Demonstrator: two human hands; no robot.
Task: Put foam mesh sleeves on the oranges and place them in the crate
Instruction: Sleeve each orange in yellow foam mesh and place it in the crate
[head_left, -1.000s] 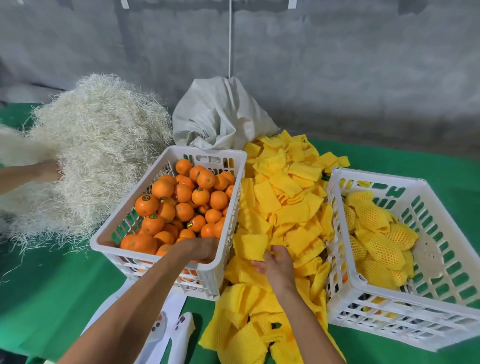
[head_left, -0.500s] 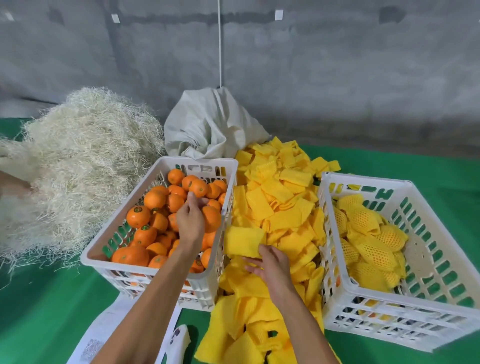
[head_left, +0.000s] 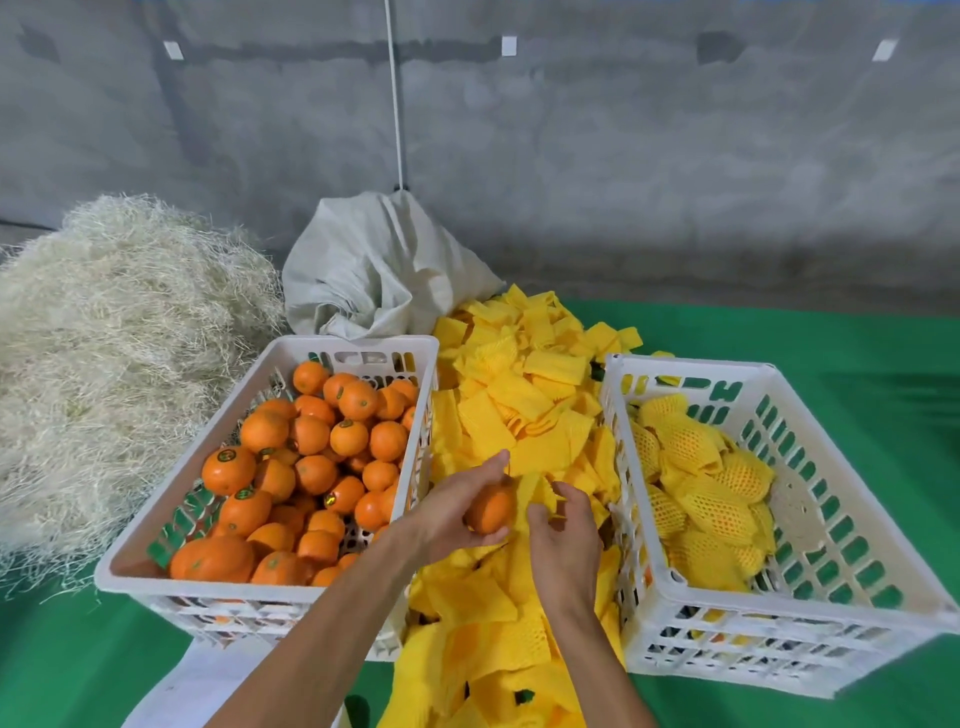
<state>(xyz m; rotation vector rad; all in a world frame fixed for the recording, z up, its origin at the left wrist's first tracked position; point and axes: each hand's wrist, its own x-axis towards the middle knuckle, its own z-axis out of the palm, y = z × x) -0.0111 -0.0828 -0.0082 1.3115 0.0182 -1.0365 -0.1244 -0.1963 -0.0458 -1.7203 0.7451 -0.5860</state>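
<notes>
The left hand (head_left: 457, 512) has carried one orange (head_left: 490, 510) from the crate at 9 o'clock to centre, gripping it. The right hand (head_left: 563, 535) pinches a foam sleeve (head_left: 535, 491). Sleeving step: next, open the sleeve and push the orange in.

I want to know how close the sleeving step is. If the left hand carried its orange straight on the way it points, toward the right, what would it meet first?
Probably the yellow foam sleeve pinched by the right hand. It sits directly right of the orange in the left hand, nearly touching, though depth is unclear.
</notes>
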